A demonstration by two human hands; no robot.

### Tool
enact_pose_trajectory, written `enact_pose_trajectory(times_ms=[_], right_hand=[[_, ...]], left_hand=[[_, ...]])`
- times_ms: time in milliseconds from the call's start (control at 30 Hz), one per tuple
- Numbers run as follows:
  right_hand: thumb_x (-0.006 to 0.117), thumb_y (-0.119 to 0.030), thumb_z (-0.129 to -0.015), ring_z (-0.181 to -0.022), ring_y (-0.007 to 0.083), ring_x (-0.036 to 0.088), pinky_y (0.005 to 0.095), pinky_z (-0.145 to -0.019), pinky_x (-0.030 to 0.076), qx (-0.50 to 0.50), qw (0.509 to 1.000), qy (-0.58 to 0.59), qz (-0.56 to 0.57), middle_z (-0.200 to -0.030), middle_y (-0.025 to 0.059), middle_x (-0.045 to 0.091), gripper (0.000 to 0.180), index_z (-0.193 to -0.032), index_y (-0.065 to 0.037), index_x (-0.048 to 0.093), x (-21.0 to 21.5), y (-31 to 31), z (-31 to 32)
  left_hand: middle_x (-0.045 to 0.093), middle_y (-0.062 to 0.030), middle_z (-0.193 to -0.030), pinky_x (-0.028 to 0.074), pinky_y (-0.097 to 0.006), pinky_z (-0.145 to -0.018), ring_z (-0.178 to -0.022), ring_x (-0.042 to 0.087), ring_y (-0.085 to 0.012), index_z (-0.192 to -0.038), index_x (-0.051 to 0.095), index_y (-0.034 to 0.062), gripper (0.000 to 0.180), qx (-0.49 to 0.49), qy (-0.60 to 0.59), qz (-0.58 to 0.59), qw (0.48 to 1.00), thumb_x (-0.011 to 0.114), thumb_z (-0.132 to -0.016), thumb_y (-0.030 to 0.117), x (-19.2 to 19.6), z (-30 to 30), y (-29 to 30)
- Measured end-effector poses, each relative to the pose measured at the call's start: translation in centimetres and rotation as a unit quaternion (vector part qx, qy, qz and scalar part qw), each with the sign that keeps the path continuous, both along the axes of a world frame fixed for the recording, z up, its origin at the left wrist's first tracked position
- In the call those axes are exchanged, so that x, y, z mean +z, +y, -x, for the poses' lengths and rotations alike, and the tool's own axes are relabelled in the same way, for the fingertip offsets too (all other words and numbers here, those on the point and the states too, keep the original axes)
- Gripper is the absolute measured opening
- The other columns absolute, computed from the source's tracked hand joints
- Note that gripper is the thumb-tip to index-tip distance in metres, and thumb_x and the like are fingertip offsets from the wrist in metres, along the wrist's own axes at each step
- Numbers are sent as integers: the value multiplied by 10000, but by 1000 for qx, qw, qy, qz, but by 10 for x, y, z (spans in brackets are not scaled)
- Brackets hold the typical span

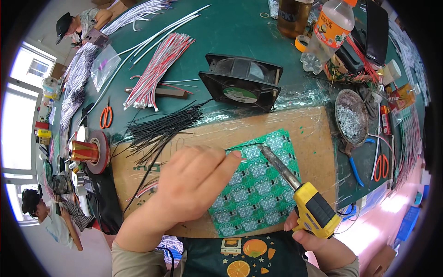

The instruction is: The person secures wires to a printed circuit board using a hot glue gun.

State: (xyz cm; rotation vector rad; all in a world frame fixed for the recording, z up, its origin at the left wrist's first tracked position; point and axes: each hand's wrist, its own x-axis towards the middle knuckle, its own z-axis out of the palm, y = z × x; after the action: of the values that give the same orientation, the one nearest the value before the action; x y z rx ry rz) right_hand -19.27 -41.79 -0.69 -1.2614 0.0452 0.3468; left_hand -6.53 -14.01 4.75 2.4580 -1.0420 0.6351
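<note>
A green circuit panel (267, 203), divided into many small boards, lies at a slant in front of me. My left hand (191, 177) is over its left part, thumb and fingers pinched on a thin black wire (247, 146). The wire's end reaches the panel's upper middle. My right hand (304, 235) grips a yellow and black soldering iron (318, 210) from below. The iron's metal tip points up-left and meets the panel close to the wire's end. Small red and white wire ends show beside my left fingertips.
Brown cardboard (318, 138) lies under the panel. Beyond it stand a black fan (242, 78), black wires (161, 127) and red-white wires (159, 69). A solder spool (99, 154) sits left; a metal dish (350, 117), blue-handled pliers (355, 171) and orange scissors (381, 167) lie right. Two people are at left.
</note>
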Motion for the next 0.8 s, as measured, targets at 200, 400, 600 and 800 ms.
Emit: enact_pose_trajectory(times_ms=[200,400,600,800], right_hand=[[753,-111,-758,-672,149,612,275,-596,489,4,999,35,7,-768,49,614,257,-941,-46,585,-2,-6,4],[762,-231,-746,-615,195,590,296,-545,454,29,987,51,147,-717,46,585,225,-819,-87,604,6,-6,-2],[759,-242,-745,-604,209,580,307,-539,453,84,976,51,196,-714,47,577,218,-812,-92,616,3,-9,-1],[742,-255,-759,-606,215,585,309,-544,462,79,970,40,228,-720,44,585,211,-815,-86,628,4,-6,-2]], left_hand=[[586,-46,-849,441,-313,-608,-685,570,-187,-976,659,32,318,-1,54,-58,997,649,-658,33,-42,-4,-8],[582,-31,-836,440,-317,-624,-700,572,-188,-967,660,64,314,15,64,-66,996,657,-653,54,-56,-3,-7],[573,-35,-824,439,-318,-617,-693,571,-189,-963,660,67,317,19,80,-51,995,661,-647,46,-55,-1,-6],[564,-34,-816,437,-315,-610,-690,567,-187,-966,660,66,320,22,86,-49,995,663,-646,48,-55,-1,-7]])
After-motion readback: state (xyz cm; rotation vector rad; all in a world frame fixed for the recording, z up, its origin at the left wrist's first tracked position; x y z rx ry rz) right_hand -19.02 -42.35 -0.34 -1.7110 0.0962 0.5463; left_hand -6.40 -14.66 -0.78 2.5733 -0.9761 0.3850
